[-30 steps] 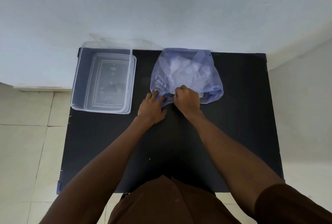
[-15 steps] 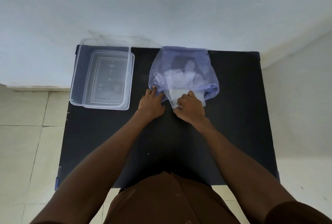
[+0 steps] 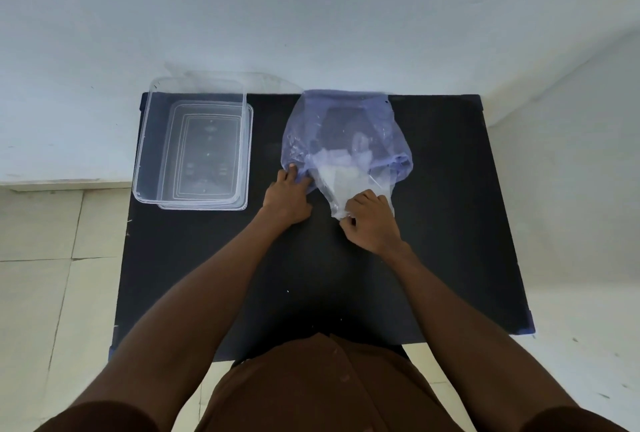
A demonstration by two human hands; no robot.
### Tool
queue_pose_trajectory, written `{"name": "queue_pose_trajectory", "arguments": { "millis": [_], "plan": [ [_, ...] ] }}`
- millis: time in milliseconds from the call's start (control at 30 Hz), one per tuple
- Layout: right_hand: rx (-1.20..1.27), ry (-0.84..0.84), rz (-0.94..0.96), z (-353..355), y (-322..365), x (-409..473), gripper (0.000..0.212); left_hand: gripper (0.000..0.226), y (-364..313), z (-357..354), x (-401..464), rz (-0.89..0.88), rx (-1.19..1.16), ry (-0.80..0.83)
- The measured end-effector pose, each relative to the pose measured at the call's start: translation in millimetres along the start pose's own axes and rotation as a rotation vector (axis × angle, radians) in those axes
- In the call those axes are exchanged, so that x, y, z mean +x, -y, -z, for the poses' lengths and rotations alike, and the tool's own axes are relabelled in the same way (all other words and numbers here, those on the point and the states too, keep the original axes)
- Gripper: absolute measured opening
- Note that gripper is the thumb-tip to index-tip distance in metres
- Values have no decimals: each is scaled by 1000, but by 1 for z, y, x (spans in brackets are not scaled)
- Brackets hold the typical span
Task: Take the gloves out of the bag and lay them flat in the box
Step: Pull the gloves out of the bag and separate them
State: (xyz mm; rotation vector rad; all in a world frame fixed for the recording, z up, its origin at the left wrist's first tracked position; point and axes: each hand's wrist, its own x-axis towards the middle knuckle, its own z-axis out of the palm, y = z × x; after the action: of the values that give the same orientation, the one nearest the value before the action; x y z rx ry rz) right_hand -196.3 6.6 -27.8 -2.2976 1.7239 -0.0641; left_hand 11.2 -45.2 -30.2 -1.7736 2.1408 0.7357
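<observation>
The bag (image 3: 346, 133), a thin bluish plastic sack, lies on the black worktop (image 3: 450, 223), and every place below is given from it. Its film is crumpled and glossy, so the gloves (image 3: 337, 177) read only as a pale, translucent wad; how many there are, or where one ends and the next begins, cannot be made out. Part of the wad sits inside the bag's near mouth and part sticks out toward the person, where the right hand (image 3: 372, 222) covers its end with fingers curled tight around it. The left hand (image 3: 287, 197) pinches the bag's near-left edge against the worktop, its fingertips partly under the film. The clear box (image 3: 194, 144) stands well to the left of the bag with nothing in it; its far wall blends into the pale wall behind.

Half a second ago the right hand was right at the bag's mouth; it has since drawn back toward the person, and more of the pale wad trails out. The left hand has stayed put.
</observation>
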Motion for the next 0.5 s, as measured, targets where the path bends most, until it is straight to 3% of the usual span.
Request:
{"name": "queue_pose_trajectory", "arguments": {
  "millis": [500],
  "plan": [
    [134,80,-82,-3,7,-44,20,74,1,2,-4,-12,-15,-1]
  ]
}}
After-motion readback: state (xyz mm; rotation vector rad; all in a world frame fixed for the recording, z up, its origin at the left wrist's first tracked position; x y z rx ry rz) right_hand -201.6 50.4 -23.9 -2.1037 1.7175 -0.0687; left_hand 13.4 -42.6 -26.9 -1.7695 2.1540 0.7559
